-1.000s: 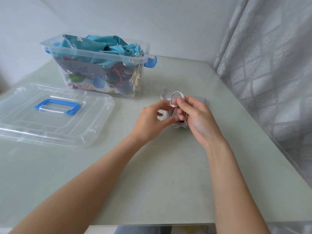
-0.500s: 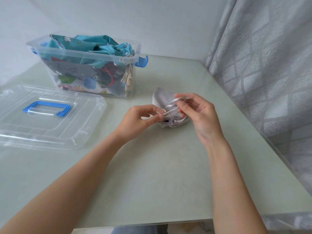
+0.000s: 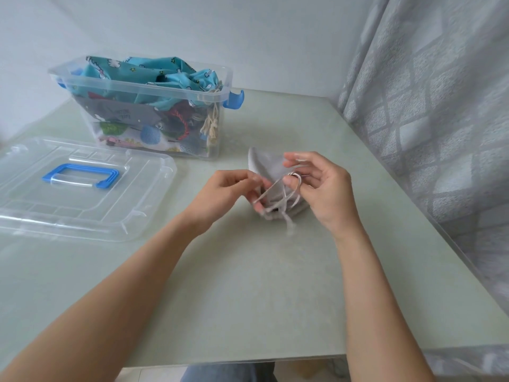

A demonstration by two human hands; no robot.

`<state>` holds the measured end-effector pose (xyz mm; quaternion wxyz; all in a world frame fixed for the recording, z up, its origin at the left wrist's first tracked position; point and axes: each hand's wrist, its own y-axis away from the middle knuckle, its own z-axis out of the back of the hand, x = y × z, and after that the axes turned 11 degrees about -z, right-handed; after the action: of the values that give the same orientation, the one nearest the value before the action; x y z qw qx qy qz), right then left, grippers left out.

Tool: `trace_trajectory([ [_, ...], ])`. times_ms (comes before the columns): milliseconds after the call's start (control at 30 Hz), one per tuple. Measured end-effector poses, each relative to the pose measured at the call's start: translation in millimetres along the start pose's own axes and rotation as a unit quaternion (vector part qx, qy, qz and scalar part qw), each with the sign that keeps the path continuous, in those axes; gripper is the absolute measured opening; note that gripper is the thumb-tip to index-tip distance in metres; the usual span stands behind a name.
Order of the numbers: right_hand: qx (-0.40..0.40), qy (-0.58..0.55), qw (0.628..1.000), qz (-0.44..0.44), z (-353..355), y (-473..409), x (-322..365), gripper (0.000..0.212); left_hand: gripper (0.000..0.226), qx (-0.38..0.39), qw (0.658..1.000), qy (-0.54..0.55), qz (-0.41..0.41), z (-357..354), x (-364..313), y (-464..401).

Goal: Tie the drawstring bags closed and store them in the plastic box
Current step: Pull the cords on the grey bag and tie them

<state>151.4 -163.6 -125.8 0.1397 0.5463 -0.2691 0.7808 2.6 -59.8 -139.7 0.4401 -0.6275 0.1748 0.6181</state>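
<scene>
The desk is a pale green surface set against a white wall, with a grey patterned curtain hanging along its right edge.

A clear lid with a blue handle lies flat on the left part of the desk, off the box and just in front of it.

The plastic box stands open at the rear left of the desk. It is transparent, with a blue latch on its right end and another partly visible on the left end. The box is filled to above its rim with fabric bags. A turquoise printed bag lies on top. Below it, through the wall, a dark grey bag, red cord, blue and green prints and cream tassels are visible. The dark grey bag carries pale writing, too small to read.

A grey bag lies on the desk to the right front of the box, well apart from it and between the two hands. Its gathered mouth faces the person.

A pale cord runs from the mouth of the grey bag up to both hands.

The left hand is curled, with thumb and fingertips pinching one strand of the cord. The right hand pinches a loop of the cord between thumb and forefinger, with its other fingers spread loosely. The hands are slightly blurred.
</scene>
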Motion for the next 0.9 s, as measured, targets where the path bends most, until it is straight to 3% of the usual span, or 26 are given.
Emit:
trace_trajectory([
  [233,-0.001,-0.021,1.000,0.023,-10,0,-2,0.029,0.010,0.031,0.999,0.010,-0.016,-8,5,0],
  [300,0.000,-0.015,1.000,0.027,-9,0,-2,0.026,0.003,0.020,1.000,0.002,-0.012,-7,7,0],
  [400,-0.022,-0.018,0.999,0.026,-7,-2,-2,0.022,0.013,-0.043,0.999,-0.014,-0.021,-3,11,-4],
  [500,-0.066,-0.051,0.997,-0.001,-3,-4,-4,0.020,0.015,-0.111,0.984,0.136,-0.010,6,8,-10],
  [600,-0.105,-0.083,0.990,-0.045,4,-7,-5,0.019,0.017,-0.134,0.915,0.380,-0.012,16,0,-11],
  [667,-0.128,-0.083,0.986,-0.063,8,-8,-7,0.019,0.024,-0.145,0.883,0.446,-0.004,22,-1,-10],
  [733,-0.144,-0.080,0.984,-0.071,11,-7,-9,0.019,0.019,-0.144,0.889,0.434,0.006,24,0,-8],
  [900,-0.198,-0.087,0.972,-0.088,22,-8,-18,0.015,0.025,-0.113,0.947,0.297,0.056,18,-1,-1],
])
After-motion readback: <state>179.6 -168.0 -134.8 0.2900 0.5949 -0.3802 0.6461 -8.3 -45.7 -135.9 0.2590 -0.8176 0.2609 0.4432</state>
